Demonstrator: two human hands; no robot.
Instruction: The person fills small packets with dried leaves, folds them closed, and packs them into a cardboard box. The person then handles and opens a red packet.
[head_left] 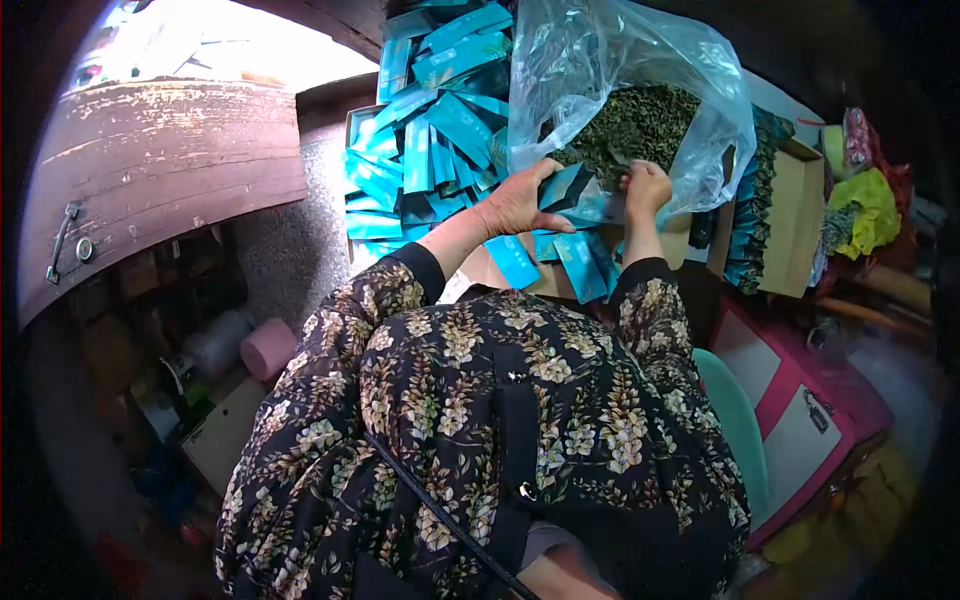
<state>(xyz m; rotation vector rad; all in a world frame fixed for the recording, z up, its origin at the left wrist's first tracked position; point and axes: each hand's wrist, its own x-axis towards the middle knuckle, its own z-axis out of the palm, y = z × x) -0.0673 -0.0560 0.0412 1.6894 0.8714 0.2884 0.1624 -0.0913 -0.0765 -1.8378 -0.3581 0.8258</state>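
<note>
My left hand (522, 203) is closed round a small blue pouch (566, 188), thumb below and fingers above; a dark side of the pouch faces me. To its right, my right hand (647, 188) is curled shut at the near edge of the dark green dried leaves (650, 122). A thin greyish thing seems to stick out from its fingers, too small to name. The leaves lie in a large clear plastic bag (563, 85) with its mouth spread open. Several blue pouches (512, 262) lie just below my hands.
Many blue pouches (460, 130) are heaped in a carton at the left. On the right, a cardboard box (795, 215) stands beside a row of upright, dark-topped pouches (757, 200). A worn wooden door (180, 180) is at far left, a green chair (733, 420) at lower right.
</note>
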